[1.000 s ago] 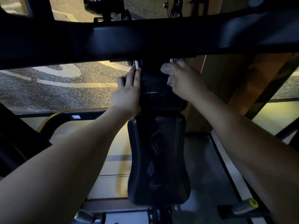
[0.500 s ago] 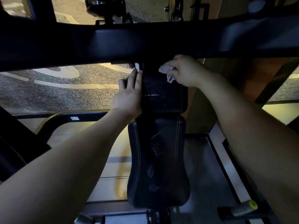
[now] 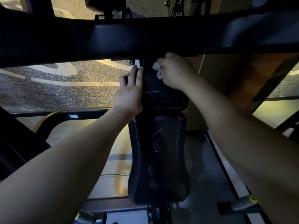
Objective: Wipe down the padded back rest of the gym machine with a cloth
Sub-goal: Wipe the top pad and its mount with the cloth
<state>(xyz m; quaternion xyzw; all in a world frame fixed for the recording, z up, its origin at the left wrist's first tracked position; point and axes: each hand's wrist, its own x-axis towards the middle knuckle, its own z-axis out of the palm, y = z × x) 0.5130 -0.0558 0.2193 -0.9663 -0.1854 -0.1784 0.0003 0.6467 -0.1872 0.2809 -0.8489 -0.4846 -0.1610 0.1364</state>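
The left hand (image 3: pixel 130 92), fingers straight, is bracing the back rest (image 3: pixel 163 97), likely steadying it, while the right hand (image 3: pixel 175 71) is gripping the cloth (image 3: pixel 157 70) against its top.

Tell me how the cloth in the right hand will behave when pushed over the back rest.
Probably floppy: the cloth sits bunched and creased in the right hand, so it should fold rather than hold shape. Likely light, since one hand hides most of it. It may drag, as the back rest shows shiny specks, perhaps moisture.
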